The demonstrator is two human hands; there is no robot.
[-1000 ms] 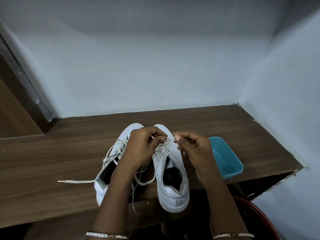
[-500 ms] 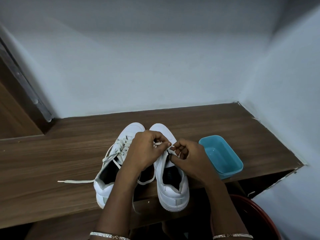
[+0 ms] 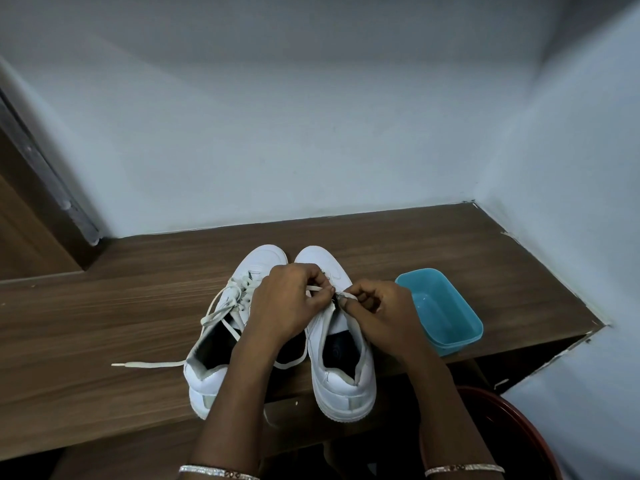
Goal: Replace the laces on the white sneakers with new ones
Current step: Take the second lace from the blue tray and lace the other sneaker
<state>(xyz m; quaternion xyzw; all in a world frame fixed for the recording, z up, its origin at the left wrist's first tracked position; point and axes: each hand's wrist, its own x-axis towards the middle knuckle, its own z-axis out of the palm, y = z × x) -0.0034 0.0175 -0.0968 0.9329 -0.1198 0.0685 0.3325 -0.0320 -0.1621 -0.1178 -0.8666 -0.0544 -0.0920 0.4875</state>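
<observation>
Centre of the frame, on a wooden table: left sneaker and right sneaker side by side, both white, toes toward the wall, heels at the near edge. Over the right sneaker, both hands meeting just above its eyelets. Left hand curled, thumb and forefinger pinching a lace; right hand curled too, fingertips pinched on the lace as well, touching the left fingertips. More lace looping down between the two shoes, under the left wrist. Left sneaker loosely laced, with a lace end trailing flat across the table toward the left of the frame. Right of the shoes, near the right hand, a blue tub at the table's edge. Lower right corner, a red bin below table level. Thin bangles on both wrists at the bottom edge.
</observation>
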